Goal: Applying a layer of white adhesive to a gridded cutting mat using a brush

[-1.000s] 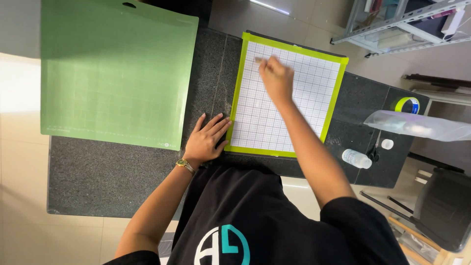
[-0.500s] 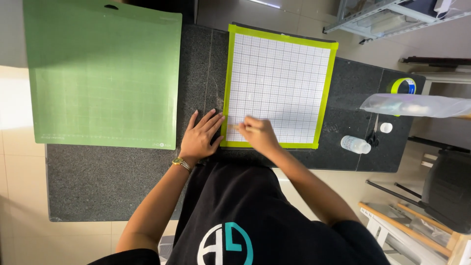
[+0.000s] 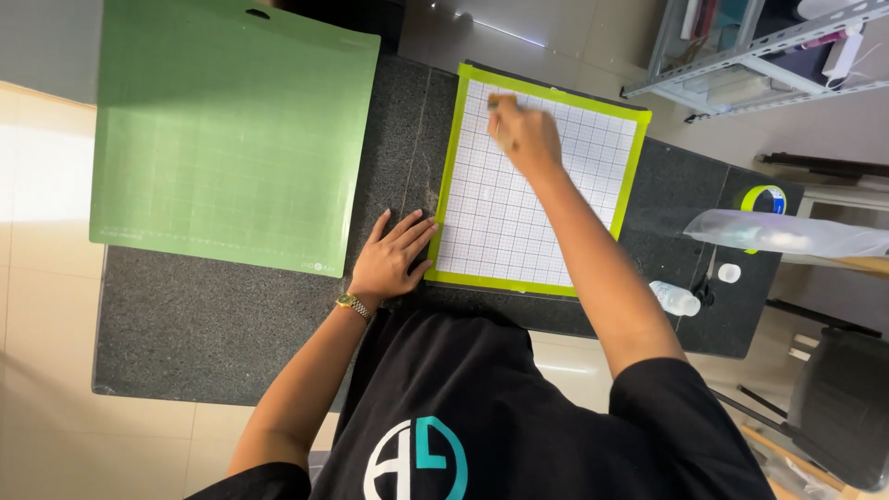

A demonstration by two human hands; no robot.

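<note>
Left hand lies flat, fingers spread, at the gridded mat's yellow-green edge; right hand, grip unclear, presses its far corner on speckled granite.

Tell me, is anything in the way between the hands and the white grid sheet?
Nothing visible. The right hand is already on the white grid sheet near its far edge, and the left hand lies flat on the dark counter at the sheet's near corner.

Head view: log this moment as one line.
left hand flat at grid mat edge | right hand rubbing mat's far part | green mat beside, untouched
</note>
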